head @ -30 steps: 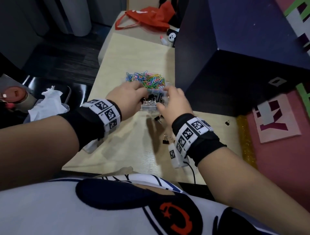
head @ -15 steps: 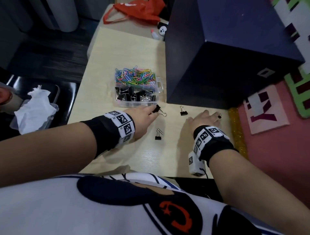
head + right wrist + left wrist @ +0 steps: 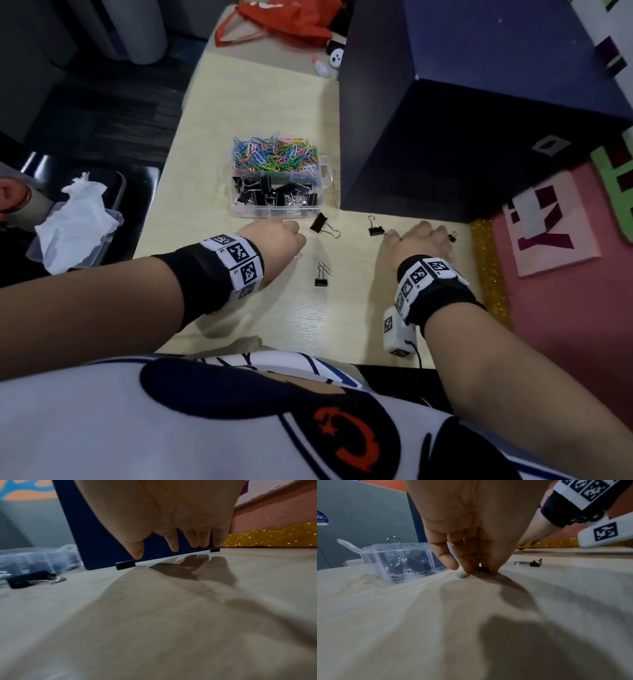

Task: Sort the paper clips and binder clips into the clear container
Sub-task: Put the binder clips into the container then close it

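Two hands work the table: at centre-left, my left hand pinches a small binder clip below the clear container; at right, my right hand hovers, fingers spread, over loose binder clips.

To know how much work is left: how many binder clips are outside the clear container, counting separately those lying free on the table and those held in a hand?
Binder clips lying free on the table: 4
Binder clip pinched by the left hand: 1
Total: 5
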